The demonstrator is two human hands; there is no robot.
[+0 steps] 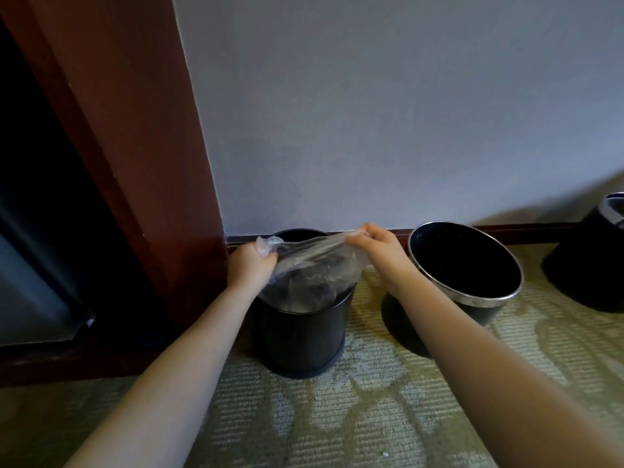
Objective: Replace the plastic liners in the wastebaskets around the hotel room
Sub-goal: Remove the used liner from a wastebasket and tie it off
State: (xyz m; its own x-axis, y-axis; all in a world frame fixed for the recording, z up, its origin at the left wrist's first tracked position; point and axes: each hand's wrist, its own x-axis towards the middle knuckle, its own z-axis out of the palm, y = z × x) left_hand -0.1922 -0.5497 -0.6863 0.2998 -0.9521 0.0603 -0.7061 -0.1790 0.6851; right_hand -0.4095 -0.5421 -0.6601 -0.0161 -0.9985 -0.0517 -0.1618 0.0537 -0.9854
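Both bare forearms reach forward. The left hand (251,262) grips a bunched corner of the clear plastic liner (312,270) at 9 o'clock on the black wastebasket (300,336). The right hand (375,247) pinches the opposite edge near 2 o'clock. The liner is crinkled and see-through, stretched above the mouth, and its lower part hangs inside the rim. At 3 o'clock on the carpet (337,417) stands a silver-rimmed second wastebasket (486,300), its inside dark.
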